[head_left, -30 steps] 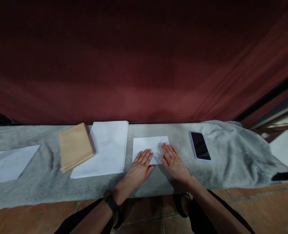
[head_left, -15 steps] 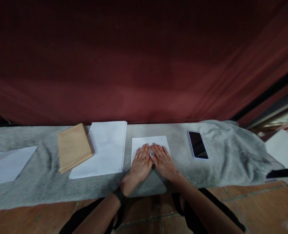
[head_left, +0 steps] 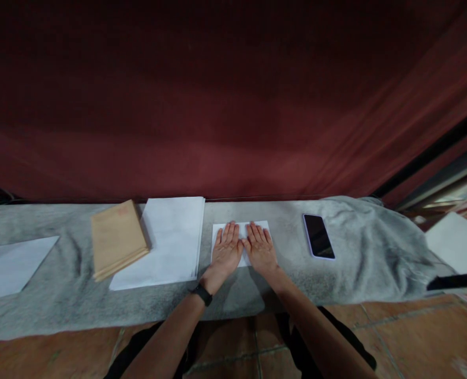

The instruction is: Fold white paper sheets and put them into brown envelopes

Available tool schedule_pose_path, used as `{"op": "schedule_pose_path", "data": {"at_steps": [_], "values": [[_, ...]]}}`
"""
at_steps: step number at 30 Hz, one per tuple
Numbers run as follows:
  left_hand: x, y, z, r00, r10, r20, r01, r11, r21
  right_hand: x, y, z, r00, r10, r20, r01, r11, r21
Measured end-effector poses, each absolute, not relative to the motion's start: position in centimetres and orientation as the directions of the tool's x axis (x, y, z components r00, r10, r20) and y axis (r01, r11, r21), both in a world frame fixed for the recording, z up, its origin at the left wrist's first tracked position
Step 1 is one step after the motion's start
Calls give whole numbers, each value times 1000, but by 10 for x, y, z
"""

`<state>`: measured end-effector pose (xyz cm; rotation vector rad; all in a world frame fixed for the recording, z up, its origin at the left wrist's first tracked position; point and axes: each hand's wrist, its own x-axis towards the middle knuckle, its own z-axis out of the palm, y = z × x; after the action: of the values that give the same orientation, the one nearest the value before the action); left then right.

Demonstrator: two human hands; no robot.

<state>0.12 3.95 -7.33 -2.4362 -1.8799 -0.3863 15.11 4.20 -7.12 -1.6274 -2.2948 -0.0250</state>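
Note:
A small folded white sheet (head_left: 242,228) lies on the grey cloth-covered bench (head_left: 59,295) straight ahead. My left hand (head_left: 225,250) rests flat on its left half, fingers stretched out and pointing away from me. My right hand (head_left: 259,247) lies flat on its right half, thumbs almost touching. Both hands are open and press down on the paper, covering most of it. A black band is on my left wrist.
A stack of white paper (head_left: 166,241) lies left of the hands, with tan envelopes (head_left: 117,238) partly on it. Another white sheet (head_left: 10,263) is at far left. A dark phone (head_left: 318,235) lies to the right. A red curtain (head_left: 233,105) hangs behind.
Both hands slid forward over the folded sheet and came together, from its near edge to covering most of it. The sheet now looks shorter.

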Motion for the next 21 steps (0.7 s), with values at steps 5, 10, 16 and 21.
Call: {"op": "schedule_pose_path", "data": {"at_steps": [5, 10, 16, 21], "values": [[-6, 39, -73, 179, 958, 223, 971, -208, 117, 156, 42, -75, -270, 916, 296, 933, 325, -156], [-16, 34, -72, 157, 958, 241, 980, -182, 85, 170, 43, -82, -250, 898, 363, 935, 321, -149], [-22, 29, -70, 112, 964, 242, 987, -136, 84, 185, 40, -81, -216, 904, 368, 953, 278, -123], [-23, 27, -65, 15, 983, 183, 996, -32, 87, 197, 38, -78, -202, 926, 318, 966, 241, -89]]}}
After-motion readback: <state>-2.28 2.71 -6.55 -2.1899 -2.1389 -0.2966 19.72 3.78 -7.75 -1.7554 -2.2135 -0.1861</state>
